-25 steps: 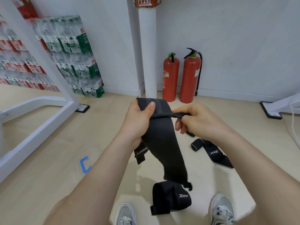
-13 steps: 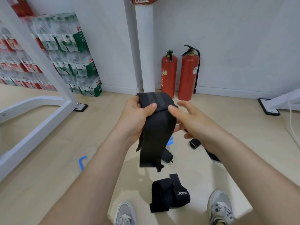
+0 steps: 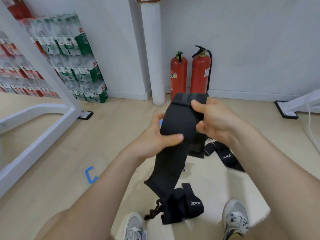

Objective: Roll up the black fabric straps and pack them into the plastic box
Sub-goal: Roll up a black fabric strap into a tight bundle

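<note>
A wide black fabric strap (image 3: 178, 122) is held up in front of me by both hands. My left hand (image 3: 155, 139) grips its middle from the left, thumb across the front. My right hand (image 3: 213, 122) pinches its folded upper end from the right. The strap's lower part hangs down to the floor. A rolled black strap with a white logo (image 3: 183, 207) lies on the floor between my shoes. Another black strap with a logo (image 3: 225, 156) lies flat on the floor to the right. No plastic box is visible.
Two red fire extinguishers (image 3: 188, 75) stand against the wall beside a white pillar (image 3: 153, 54). Stacked packs of bottled water (image 3: 76, 58) line the left wall. White frame legs (image 3: 43, 129) cross the floor at left and another at far right (image 3: 294, 106). Blue tape (image 3: 90, 174) marks the floor.
The strap has been turned and folded over at its top. My right hand moved up onto the folded end and my left hand shifted lower along the strap. More strap hangs down.
</note>
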A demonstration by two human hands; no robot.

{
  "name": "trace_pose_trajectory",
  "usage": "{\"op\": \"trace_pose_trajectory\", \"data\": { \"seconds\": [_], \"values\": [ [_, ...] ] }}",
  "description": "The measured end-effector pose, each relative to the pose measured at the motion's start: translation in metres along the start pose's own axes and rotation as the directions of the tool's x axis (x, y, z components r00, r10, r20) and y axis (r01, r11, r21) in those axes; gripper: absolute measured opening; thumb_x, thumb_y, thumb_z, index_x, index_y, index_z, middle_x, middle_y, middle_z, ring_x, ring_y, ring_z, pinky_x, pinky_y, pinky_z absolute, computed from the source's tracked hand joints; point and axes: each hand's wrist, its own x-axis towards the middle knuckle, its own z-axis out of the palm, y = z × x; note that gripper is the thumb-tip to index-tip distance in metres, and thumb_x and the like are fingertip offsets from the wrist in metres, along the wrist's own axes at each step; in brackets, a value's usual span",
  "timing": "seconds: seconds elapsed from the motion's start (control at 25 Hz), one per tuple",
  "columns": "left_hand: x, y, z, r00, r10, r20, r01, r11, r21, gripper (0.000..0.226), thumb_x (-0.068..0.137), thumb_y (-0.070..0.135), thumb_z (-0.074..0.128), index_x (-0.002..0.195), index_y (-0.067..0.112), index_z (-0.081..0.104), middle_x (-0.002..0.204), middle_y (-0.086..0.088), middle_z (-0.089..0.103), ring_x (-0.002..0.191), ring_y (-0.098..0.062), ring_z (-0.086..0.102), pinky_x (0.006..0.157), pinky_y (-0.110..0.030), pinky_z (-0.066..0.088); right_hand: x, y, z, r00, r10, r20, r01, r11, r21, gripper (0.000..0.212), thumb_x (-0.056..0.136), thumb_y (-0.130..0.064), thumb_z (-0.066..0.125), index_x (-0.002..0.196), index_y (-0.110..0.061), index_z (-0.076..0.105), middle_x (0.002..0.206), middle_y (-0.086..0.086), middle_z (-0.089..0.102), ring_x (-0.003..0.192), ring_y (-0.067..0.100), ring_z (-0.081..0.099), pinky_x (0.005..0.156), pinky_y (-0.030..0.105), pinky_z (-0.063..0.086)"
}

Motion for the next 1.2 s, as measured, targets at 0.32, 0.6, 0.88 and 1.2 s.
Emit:
{"op": "trace_pose_trajectory", "data": {
  "seconds": [0.32,0.6,0.88,1.2],
  "values": [
    [-0.027,-0.032,-0.003,0.976,-0.016,0.218,0.001,0.998,0.067,0.077,0.089,0.007,0.067,0.132,0.059,0.031,0.103,-0.002,0.062,0.102,-0.022,0.069,0.087,-0.037,0.056,0.023,-0.009,-0.031,0.919,-0.139,-0.369,0.045,0.967,-0.252,0.03,0.096,-0.002,0.055,0.118,-0.014,0.039,0.122,0.009,0.044,0.108,0.034,0.058,0.041,0.024,0.053],
    [0.011,-0.049,0.018,0.96,0.202,-0.196,-0.162,0.966,0.202,0.084,0.073,0.026,0.087,0.134,0.04,0.03,0.139,0.012,0.043,0.128,-0.004,0.042,0.099,-0.022,0.04,0.016,-0.007,-0.015,0.991,-0.061,-0.116,0.081,0.981,0.177,0.028,0.1,-0.002,0.046,0.09,-0.011,0.071,0.119,0.012,0.061,0.101,0.028,0.061,0.051,0.024,0.056],
    [0.015,-0.027,-0.01,0.966,0.064,-0.249,0.049,0.905,0.422,0.021,0.086,0.034,0.073,0.106,0.028,0.069,0.107,0.01,0.068,0.105,-0.013,0.064,0.098,-0.041,0.051,0.017,-0.006,-0.012,1.0,-0.026,0.002,0.022,0.881,0.473,0.025,0.1,-0.001,0.044,0.101,-0.001,0.069,0.116,0.017,0.063,0.096,0.029,0.066,0.056,0.03,0.059],
    [0.011,-0.003,-0.007,0.97,0.12,-0.212,-0.201,0.886,-0.418,0.027,0.094,0.031,0.055,0.111,0.012,0.064,0.1,-0.006,0.076,0.091,-0.021,0.072,0.069,-0.03,0.055,0.012,0.013,-0.005,0.934,-0.17,0.314,0.242,0.948,-0.206,0.06,0.079,-0.025,0.081,0.131,-0.032,0.052,0.122,-0.004,0.065,0.112,0.021,0.066,0.087,0.049,0.059]
  ]
}}
